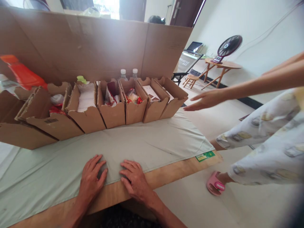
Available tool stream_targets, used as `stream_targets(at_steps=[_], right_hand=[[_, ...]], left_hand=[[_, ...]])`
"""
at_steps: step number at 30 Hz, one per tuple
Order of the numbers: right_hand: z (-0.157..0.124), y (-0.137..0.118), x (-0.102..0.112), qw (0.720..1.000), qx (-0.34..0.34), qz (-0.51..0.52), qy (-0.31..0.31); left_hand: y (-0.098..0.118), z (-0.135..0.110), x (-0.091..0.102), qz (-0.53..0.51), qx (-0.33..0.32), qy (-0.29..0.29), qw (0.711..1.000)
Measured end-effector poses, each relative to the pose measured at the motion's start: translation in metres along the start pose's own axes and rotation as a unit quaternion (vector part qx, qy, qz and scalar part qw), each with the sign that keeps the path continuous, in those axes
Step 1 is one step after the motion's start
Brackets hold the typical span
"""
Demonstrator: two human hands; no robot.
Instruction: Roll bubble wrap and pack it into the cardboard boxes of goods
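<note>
My left hand [93,177] rests on the pale cloth [152,139] near the table's front edge, fingers spread and holding nothing. To its right, my right hand [134,179] lies partly on the cloth and partly over the bare wood edge [171,172], its fingers apart and nothing in them. Beyond both hands stands a row of several open cardboard boxes [112,115]. Inside them show a stack of white sheets [86,96], red-and-white packets [111,98], a red snack bag [134,96] and a white card [151,93].
Behind the boxes rises a cardboard panel [99,47], with an orange-red bottle [25,72] and two clear bottles [123,74] before it. Another person's arm [237,82] reaches in from the right. A fan [229,47] stands on a small wooden table [223,64].
</note>
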State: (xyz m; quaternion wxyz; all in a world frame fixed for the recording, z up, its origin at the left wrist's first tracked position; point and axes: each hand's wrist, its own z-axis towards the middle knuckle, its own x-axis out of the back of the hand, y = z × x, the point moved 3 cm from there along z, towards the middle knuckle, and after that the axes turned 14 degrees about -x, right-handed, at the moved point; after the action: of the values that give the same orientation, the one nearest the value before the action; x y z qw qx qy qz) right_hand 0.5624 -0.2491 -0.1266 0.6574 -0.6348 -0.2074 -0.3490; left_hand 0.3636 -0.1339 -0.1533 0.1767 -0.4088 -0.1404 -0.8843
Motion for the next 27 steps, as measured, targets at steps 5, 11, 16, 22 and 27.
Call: stream_targets(at_steps=[5,11,16,22,27], right_hand=[[0.000,0.000,0.001,1.000,0.001,0.004,0.002],[0.001,0.002,-0.002,1.000,-0.003,-0.001,0.000],[-0.001,0.001,0.005,0.998,-0.002,0.059,-0.002],[0.030,0.036,0.116,0.986,-0.060,0.067,0.141],[0.110,0.081,0.247,0.938,-0.159,-0.022,0.306]], left_hand=[[-0.001,-0.002,0.000,-0.016,0.026,-0.004,1.000],[0.000,-0.001,0.000,-0.010,0.024,-0.007,1.000],[0.000,0.000,0.001,0.000,-0.004,0.004,1.000],[0.001,0.001,0.001,0.008,-0.008,-0.002,1.000],[0.001,0.003,0.003,0.013,-0.013,0.001,1.000]])
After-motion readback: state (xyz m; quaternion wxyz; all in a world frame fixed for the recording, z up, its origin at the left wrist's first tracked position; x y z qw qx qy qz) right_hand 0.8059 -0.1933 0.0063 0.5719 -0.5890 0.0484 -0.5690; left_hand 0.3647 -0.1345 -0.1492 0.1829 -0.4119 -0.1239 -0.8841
